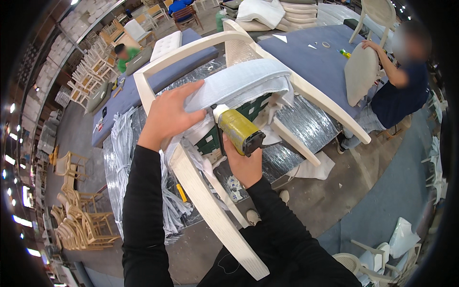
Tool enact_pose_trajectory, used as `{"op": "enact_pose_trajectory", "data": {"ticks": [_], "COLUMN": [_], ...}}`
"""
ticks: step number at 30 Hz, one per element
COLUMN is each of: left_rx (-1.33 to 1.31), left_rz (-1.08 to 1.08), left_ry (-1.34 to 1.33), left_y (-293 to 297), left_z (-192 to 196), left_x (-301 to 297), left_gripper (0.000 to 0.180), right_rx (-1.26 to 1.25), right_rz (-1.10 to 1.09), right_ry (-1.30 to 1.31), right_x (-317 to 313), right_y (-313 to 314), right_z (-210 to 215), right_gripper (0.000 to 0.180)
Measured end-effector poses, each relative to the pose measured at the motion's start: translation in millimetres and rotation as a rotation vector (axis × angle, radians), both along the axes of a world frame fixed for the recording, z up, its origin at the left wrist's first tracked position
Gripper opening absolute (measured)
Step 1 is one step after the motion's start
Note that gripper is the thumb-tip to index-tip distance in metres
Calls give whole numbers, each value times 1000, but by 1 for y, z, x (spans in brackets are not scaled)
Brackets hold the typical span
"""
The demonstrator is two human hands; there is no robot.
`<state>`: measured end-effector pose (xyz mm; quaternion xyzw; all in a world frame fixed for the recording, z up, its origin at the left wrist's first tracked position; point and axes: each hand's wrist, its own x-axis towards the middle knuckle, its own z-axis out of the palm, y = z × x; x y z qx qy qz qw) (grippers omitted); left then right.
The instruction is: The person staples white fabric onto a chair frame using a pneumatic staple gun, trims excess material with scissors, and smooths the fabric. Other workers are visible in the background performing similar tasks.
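A pale wooden armchair frame (205, 210) lies tipped on a wrapped work surface, legs pointing toward me and a woven back (241, 50) at the far side. Light blue fabric (239, 81) covers its padded seat edge, and dark green webbing (209, 142) shows on the underside. With thumb in front and fingers over the top, my left hand (167, 115) grips the fabric's left part. My right hand (246, 165) is closed around a yellow and black staple gun (236, 126). Its pale nose touches or nearly touches the fabric edge beside my left thumb; exact contact is hidden.
Fabric strips (119, 158) hang at the left, near a yellow cutter (181, 193). A co-worker (399, 95) at right holds an upholstered panel (362, 74) by a blue padded table (306, 52). Another person (125, 56) works far left. Stacked chairs (83, 220) stand lower left.
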<state>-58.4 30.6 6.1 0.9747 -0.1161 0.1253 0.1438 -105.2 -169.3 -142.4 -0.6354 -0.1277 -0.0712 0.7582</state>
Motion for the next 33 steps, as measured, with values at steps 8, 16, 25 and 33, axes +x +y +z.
{"op": "enact_pose_trajectory", "data": {"ticks": [8,16,25,33], "left_rx": [12,-31,17,-253], "left_rz": [18,-22,-37,-48], "left_ry": [-4,51,51,112], "left_y": [-1,5,10,18], "left_z": [1,2,2,-1], "left_x": [-4,-3,-1,0], "left_gripper": [76,80,84,62], "right_rx": [-30,-25,37,6], "right_rz": [-15,-11,16,18], "right_ry": [-38,24,-2,-6], "right_x": [-3,-8,-16,-18], "right_y": [7,6,11,14], "right_z": [-8,7,12,7], "right_gripper": [32,33,31,30]}}
